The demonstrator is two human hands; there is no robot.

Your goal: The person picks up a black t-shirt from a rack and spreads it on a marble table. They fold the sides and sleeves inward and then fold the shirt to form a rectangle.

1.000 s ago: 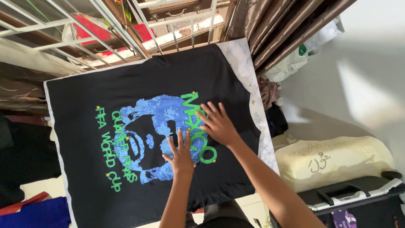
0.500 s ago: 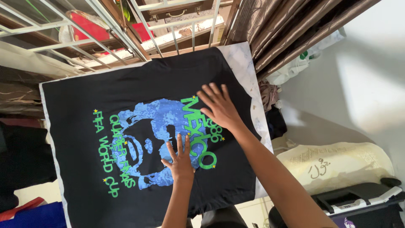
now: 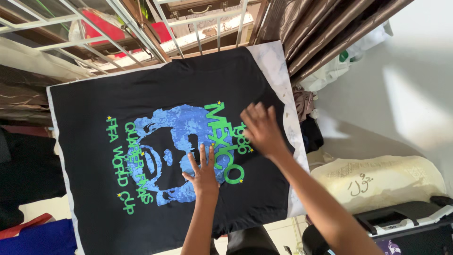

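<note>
Head view: black T-shirt (image 3: 155, 94) lies print-up across the desk (image 3: 276, 66).
Left hand (image 3: 204, 172): spread flat, pinning the print.
Right hand (image 3: 262, 130): open-fingered; I should sweep rightward, evenly.

Brown curtain (image 3: 325, 33) top right, white window grille (image 3: 141, 28) top left, cream sack (image 3: 382, 182) right.

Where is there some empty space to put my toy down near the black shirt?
The black T-shirt covers nearly the whole white board. Only a bare strip shows along its right edge, beside the brown curtain. The shirt's plain black top, near the window bars, has nothing on it. The left hand and right hand crowd the print.
</note>
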